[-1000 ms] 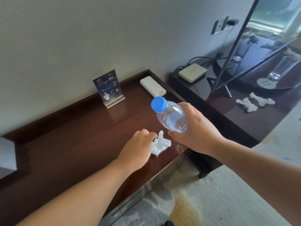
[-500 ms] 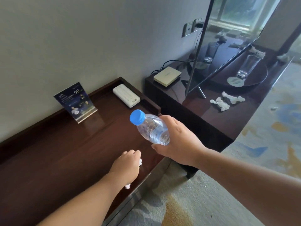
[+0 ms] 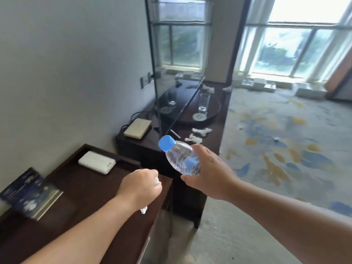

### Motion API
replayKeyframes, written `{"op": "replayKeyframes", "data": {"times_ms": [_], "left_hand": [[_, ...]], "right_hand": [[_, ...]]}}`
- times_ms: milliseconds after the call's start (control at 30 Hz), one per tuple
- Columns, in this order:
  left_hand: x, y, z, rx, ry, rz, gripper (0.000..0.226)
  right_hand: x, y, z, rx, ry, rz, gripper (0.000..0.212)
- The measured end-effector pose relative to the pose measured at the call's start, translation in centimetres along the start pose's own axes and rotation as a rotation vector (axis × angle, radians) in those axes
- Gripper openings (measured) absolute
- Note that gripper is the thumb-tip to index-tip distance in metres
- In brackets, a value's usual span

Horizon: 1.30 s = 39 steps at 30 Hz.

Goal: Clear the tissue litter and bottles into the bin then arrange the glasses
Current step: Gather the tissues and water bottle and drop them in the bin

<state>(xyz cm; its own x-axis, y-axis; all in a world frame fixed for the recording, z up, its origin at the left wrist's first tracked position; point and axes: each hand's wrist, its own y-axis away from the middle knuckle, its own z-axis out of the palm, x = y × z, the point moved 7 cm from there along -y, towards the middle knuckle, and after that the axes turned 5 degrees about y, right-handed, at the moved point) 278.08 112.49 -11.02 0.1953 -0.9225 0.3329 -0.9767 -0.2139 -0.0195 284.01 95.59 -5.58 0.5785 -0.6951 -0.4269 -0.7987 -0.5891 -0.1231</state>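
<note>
A white box (image 3: 96, 162) and a card (image 3: 28, 193) sit on the tabletop (image 3: 82, 189). The right hand (image 3: 211, 174) grips a clear, blue-capped bottle (image 3: 179, 159); the left hand (image 3: 139, 187) squeezes white tissue (image 3: 156, 181).

— How is the left hand (image 3: 140, 185) set?
— Curled into a fist, back of the hand up, wrist straight. It grips a tissue (image 3: 143, 210); white scraps show at the knuckles and under the heel of the palm.
— And its forearm (image 3: 85, 225)?
— Bare, coming in from the lower left.
— The right hand (image 3: 211, 174)?
— Higher up and beside the left, not touching it. It holds a bottle (image 3: 179, 159) round the body, fingers (image 3: 198, 149) over the top, thumb (image 3: 187, 178) beneath.
— The arm?
— The right forearm (image 3: 285, 212) is bare too, reaching in from the lower right, with the wrist about level.
</note>
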Motion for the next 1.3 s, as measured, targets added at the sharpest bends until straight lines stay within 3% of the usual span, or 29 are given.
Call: {"op": "replayKeyframes", "data": {"times_ms": [133,300,633,833,967,1133,1300], "left_hand": [[5.2,-2.4,0.5,0.005,0.032,0.173,0.033],[11.2,-6.6,3.0,-0.02,0.062,0.276,0.009],[26.7,-17.2,6.6,-0.02,-0.02,0.366,0.008],[30.6,-23.2,7.7,-0.055,0.032,0.352,0.01],[30.0,-27.6,9.2,-0.062,0.011,0.314,0.01],[24.0,-33.1,11.9,-0.008,-0.144,0.26,0.019],[12.8,-38.6,17.9,-0.228,-0.123,-0.119,0.038]], "right_hand": [[3.8,0.9,-2.6,0.059,-0.007,0.099,0.07],[9.8,1.4,-4.9,0.1,-0.039,0.182,0.07],[24.9,-1.6,-13.7,0.121,-0.027,0.211,0.07],[30.7,-5.1,-16.1,0.152,-0.081,0.206,0.073],[33.5,-8.7,-15.6,0.135,-0.1,0.207,0.075],[36.1,-15.5,-12.7,0.068,-0.106,0.205,0.077],[37.2,-23.8,-8.0,-0.04,-0.112,0.175,0.077]]}}
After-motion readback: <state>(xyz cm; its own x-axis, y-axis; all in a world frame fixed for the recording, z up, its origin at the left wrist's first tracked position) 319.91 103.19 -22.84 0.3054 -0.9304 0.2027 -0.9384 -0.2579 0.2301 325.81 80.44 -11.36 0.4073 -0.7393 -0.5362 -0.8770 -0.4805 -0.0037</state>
